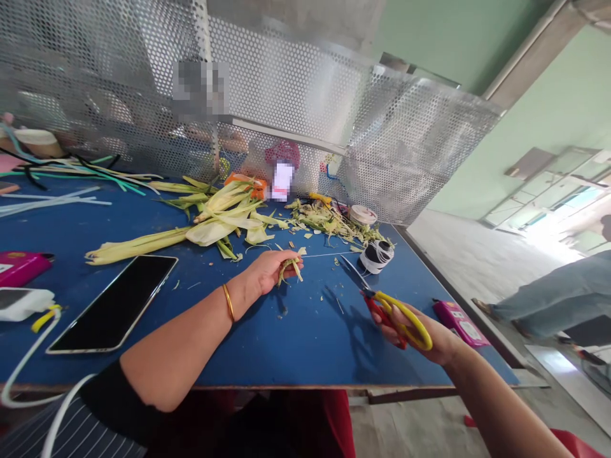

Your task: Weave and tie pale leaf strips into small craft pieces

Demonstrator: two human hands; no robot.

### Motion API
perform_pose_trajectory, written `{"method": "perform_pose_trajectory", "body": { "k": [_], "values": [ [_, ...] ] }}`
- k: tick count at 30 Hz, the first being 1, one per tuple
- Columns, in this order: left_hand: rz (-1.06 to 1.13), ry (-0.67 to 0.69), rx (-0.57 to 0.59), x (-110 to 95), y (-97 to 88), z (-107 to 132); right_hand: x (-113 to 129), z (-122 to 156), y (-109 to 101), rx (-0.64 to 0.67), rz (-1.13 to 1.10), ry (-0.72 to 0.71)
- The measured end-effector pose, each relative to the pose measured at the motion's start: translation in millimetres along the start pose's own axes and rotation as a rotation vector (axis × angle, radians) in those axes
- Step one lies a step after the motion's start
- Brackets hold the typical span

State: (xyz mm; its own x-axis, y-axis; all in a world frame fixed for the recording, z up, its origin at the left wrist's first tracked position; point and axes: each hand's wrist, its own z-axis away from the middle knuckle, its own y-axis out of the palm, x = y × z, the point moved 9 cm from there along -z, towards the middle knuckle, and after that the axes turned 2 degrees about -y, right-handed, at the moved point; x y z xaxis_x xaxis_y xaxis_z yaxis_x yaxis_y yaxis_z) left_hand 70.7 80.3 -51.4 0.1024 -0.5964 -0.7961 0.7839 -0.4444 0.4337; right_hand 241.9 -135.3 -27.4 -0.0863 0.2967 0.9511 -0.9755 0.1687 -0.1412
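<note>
My left hand (267,270) is closed around a small piece of corn husk (289,270), its strips poking out between thumb and fingers. A taut white thread (327,255) runs from it towards a spool of thread (377,256) on the right of the blue table. My right hand (432,334) grips scissors (375,296) with red and yellow handles. Their blades point up and left, near the thread but below it. Long pale corn husks (214,222) lie beyond my left hand, and torn husk scraps (324,219) are heaped further right.
A black-screened phone (117,302) lies left of my forearm, beside a white device (23,304) with a cable. A purple box (461,323) sits near the table's right edge. A perforated metal screen (286,76) closes off the back. A person's legs (544,296) show at right.
</note>
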Motion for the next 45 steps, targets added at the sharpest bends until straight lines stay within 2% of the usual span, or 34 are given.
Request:
{"method": "perform_pose_trajectory", "body": {
  "k": [3,6,12,16,20,24,27,30,32,33,36,38,41,43,45],
  "values": [
    [0.004,0.007,0.009,-1,-0.2,-1,-6,-12,13,0.051,-0.216,0.095],
    [-0.002,-0.001,0.011,0,1.5,1,-9,-24,14,0.035,-0.284,0.137],
    [0.012,-0.018,0.000,2,3.5,3,-2,-50,17,-0.077,-0.248,0.073],
    [0.011,-0.018,-0.007,4,2.0,2,0,-63,18,-0.134,-0.103,0.052],
    [-0.015,-0.029,-0.009,4,2.3,4,3,-67,4,-0.219,0.243,-0.003],
    [-0.011,-0.027,0.010,0,3.2,5,13,-57,-2,-0.339,0.930,-0.054],
    [0.011,-0.040,0.049,-3,4.7,6,16,-47,7,-0.311,1.312,0.004],
    [0.015,-0.076,0.083,-3,7.3,9,30,-44,18,-0.240,1.479,-0.034],
    [0.007,-0.091,0.092,-3,9.4,11,47,-51,24,-0.225,1.395,-0.145],
    [-0.003,-0.098,0.098,-3,10.9,13,58,-58,29,-0.222,1.271,-0.238],
    [-0.050,-0.092,0.120,-1,14.9,17,82,-86,41,-0.207,0.724,-0.472],
    [-0.078,-0.059,0.137,-2,16.5,18,82,-110,54,-0.153,0.422,-0.491],
    [-0.094,-0.018,0.170,-4,17.3,17,72,-135,81,-0.048,0.268,-0.480],
    [-0.098,-0.009,0.163,-4,15.1,16,66,-138,89,-0.020,0.212,-0.472],
    [-0.103,-0.013,0.143,-2,12.9,15,60,-135,87,-0.031,0.105,-0.444]
  ]
}}
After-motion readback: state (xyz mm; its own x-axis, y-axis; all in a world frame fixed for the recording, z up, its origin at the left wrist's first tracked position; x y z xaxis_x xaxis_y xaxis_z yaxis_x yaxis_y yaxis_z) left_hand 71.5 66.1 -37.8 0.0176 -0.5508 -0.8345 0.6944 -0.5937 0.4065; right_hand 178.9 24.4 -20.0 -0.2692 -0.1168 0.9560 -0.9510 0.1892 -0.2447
